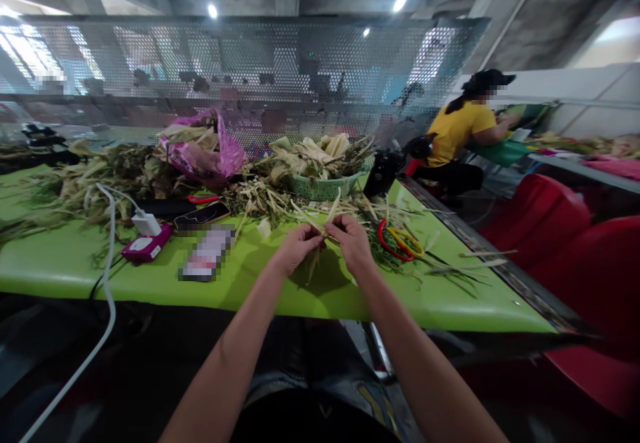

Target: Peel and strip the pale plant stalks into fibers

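Observation:
Both hands meet above the near middle of the green-covered table. My left hand (pixel 299 248) pinches pale corn husk strips (pixel 332 207) from the left. Facing it, my right hand (pixel 351 239) grips the same strips between thumb and fingers. Some strip ends stick up above the fingers, others hang below; how they cross is hidden by the fingertips. Scissors with red and yellow handles (pixel 400 242) lie to the right of my right hand, on green trimmings.
A green basket (pixel 325 188) of dried husks, a pink plastic bag (pixel 207 153) and heaps of dry leaves (pixel 115 170) line the back. Phones (pixel 207 254) and a purple power socket (pixel 148 243) with a white cable lie left. A person in yellow (pixel 457 130) sits beyond red chairs (pixel 545 220).

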The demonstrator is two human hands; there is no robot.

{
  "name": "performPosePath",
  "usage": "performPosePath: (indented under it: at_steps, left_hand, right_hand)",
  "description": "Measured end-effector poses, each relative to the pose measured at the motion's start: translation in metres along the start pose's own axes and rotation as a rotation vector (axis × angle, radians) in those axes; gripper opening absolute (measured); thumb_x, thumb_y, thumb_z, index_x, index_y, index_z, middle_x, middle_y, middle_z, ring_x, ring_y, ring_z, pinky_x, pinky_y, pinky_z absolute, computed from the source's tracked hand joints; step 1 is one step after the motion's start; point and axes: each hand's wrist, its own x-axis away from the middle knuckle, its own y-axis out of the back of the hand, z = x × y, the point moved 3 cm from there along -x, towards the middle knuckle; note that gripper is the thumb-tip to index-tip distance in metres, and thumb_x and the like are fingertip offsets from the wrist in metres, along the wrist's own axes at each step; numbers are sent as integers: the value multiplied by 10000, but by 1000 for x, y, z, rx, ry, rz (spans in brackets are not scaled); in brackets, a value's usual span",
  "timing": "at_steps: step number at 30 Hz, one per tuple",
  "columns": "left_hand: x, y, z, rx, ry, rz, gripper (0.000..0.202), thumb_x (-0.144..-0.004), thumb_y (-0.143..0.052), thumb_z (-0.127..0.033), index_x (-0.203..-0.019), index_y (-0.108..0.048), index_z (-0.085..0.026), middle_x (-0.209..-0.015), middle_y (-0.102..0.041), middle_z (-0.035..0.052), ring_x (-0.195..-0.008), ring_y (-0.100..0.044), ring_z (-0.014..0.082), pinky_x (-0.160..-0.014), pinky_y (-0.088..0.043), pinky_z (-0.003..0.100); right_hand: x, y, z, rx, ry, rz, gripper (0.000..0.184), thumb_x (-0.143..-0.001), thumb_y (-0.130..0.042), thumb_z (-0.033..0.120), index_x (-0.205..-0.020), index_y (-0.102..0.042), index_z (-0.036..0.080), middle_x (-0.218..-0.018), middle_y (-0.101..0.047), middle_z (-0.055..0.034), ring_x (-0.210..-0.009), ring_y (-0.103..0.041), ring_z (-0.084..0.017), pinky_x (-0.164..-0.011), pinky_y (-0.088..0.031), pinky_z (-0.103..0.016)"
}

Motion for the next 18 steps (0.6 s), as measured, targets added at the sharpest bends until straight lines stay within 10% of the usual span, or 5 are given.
performPosePath:
  at_steps: [18]
  left_hand:
    - [0, 12, 3, 187, 92, -259, 361, -649, -719, -475, -753, -597, -152, -620, -537, -34, -527, -462, 66, -534, -380, 210]
  right_hand:
    - [2, -4, 4, 171, 112, 186, 219, -772, -611, 400, -776, -642, 183, -691, -614, -9, -664, -547, -162, -651, -431, -290]
